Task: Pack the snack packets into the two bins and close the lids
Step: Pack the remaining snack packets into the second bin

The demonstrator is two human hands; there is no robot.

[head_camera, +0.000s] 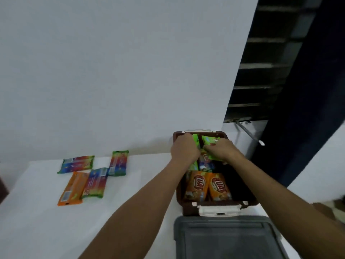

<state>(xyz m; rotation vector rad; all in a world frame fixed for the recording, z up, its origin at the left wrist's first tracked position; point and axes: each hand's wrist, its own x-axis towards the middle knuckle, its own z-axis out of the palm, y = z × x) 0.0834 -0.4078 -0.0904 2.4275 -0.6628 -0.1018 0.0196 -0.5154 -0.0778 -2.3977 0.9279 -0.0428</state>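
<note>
Green packets (210, 144) are gripped by both hands, left hand (183, 148) and right hand (220, 150), at the brown bin's (180, 195) far end; they should be seated flat below the rim.

Four loose packets (89, 175), two bins (180, 193).

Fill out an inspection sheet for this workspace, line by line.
Surface: white table, against a white wall.
Job's things: brown bin open, holding two orange packets near, green packets far; grey lid closed on the near bin; four packets loose on the table at left.
Clutter: nothing seen.
Hands: left hand and right hand both in the brown bin, on the green packets; grip unclear.
Cables: nothing seen.
Surroundings: dark louvred window at right.
</note>
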